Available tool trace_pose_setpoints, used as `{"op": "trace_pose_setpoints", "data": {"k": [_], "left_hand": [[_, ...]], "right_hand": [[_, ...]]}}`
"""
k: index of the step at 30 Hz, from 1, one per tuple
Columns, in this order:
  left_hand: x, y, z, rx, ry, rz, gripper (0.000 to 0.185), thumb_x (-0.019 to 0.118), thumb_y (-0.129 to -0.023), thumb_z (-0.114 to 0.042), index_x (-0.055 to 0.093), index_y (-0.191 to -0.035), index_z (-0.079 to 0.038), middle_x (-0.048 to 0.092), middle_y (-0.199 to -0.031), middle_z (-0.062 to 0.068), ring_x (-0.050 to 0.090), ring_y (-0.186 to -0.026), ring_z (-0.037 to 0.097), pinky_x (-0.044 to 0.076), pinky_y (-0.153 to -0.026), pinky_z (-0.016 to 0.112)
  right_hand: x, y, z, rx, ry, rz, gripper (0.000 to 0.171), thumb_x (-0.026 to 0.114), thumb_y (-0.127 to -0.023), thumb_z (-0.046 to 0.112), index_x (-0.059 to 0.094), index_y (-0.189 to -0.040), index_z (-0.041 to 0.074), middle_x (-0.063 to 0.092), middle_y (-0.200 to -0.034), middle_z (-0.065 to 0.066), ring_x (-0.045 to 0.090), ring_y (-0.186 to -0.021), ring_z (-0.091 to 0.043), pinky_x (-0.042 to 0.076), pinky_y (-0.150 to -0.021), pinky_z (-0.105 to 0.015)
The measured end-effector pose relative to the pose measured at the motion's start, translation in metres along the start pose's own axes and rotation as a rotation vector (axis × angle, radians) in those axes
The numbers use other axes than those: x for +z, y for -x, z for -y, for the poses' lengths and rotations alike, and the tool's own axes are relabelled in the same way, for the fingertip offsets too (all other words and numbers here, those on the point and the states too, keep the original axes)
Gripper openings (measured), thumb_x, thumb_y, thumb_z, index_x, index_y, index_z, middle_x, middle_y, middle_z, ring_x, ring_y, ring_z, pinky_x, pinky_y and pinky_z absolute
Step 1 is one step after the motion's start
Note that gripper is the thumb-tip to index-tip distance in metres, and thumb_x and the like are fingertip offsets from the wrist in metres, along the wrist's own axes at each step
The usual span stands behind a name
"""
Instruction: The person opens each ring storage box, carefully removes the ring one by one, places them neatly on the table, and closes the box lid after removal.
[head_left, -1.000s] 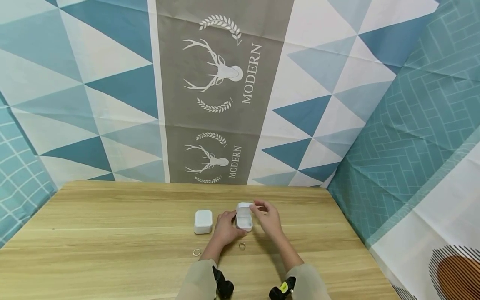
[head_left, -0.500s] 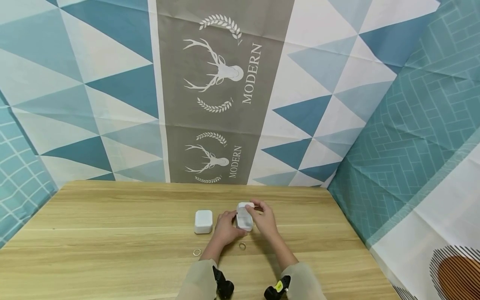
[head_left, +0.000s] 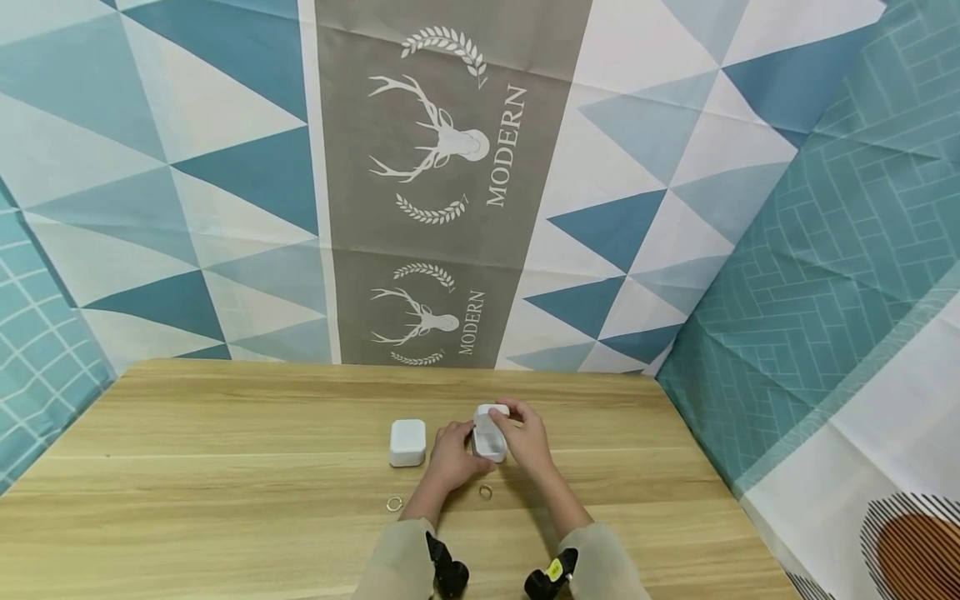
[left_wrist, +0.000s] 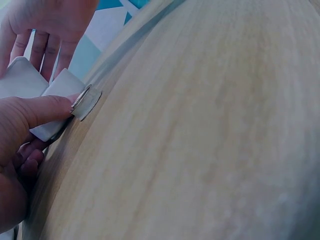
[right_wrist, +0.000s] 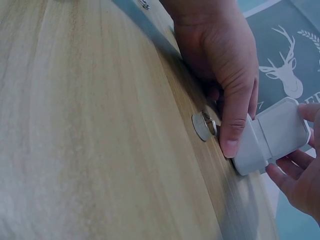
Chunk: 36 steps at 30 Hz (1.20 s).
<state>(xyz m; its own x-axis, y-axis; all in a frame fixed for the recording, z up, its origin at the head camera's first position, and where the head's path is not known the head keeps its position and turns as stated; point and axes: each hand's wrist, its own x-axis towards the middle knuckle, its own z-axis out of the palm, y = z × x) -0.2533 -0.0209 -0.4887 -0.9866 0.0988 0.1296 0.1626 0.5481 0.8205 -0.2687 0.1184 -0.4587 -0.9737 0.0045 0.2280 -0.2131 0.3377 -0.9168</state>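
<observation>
A small white ring box stands with its lid raised, in the middle of the table. My left hand grips the box's base from the left, thumb across the front. My right hand holds the raised lid at its right edge, thumb on the inner side and fingers behind. Just in front of the box is a gold-coloured ring, which appears with a pale round piece in both wrist views. A second ring lies left of my left forearm. The box's inside shows only as plain white.
Left of my left hand stands another white box, its lid down. The wooden table ends at the patterned cloth backdrop. A teal and white cloth hangs along the right side.
My right hand has shifted slightly left, its thumb now over the inside of the lid. The left hand and the rings have stayed put.
</observation>
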Motion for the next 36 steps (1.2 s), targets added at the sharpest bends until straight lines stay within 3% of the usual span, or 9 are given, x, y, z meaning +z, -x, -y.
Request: {"op": "trace_pose_setpoints", "data": {"k": [10, 36], "left_hand": [[-0.0005, 0.0003, -0.0009, 0.004, 0.003, -0.004, 0.074, 0.085, -0.063, -0.022, 0.055, -0.126, 0.002, 0.057, -0.117, 0.015, 0.046, -0.109, 0.029, 0.041, -0.095, 0.047], [-0.0004, 0.0004, -0.0024, -0.003, -0.017, 0.001, 0.075, 0.085, -0.064, -0.024, 0.055, -0.127, 0.001, 0.057, -0.118, 0.016, 0.046, -0.108, 0.03, 0.042, -0.094, 0.047]], "right_hand": [[0.0008, -0.0006, 0.0019, 0.019, -0.021, -0.016, 0.026, 0.067, -0.086, 0.02, 0.066, -0.106, 0.004, 0.066, -0.108, -0.013, 0.06, -0.101, -0.026, 0.049, -0.08, -0.029], [-0.0022, -0.0006, -0.0054, 0.025, -0.08, 0.024, 0.032, 0.067, -0.086, 0.019, 0.063, -0.109, -0.002, 0.064, -0.112, -0.016, 0.057, -0.103, -0.024, 0.046, -0.079, -0.026]]}}
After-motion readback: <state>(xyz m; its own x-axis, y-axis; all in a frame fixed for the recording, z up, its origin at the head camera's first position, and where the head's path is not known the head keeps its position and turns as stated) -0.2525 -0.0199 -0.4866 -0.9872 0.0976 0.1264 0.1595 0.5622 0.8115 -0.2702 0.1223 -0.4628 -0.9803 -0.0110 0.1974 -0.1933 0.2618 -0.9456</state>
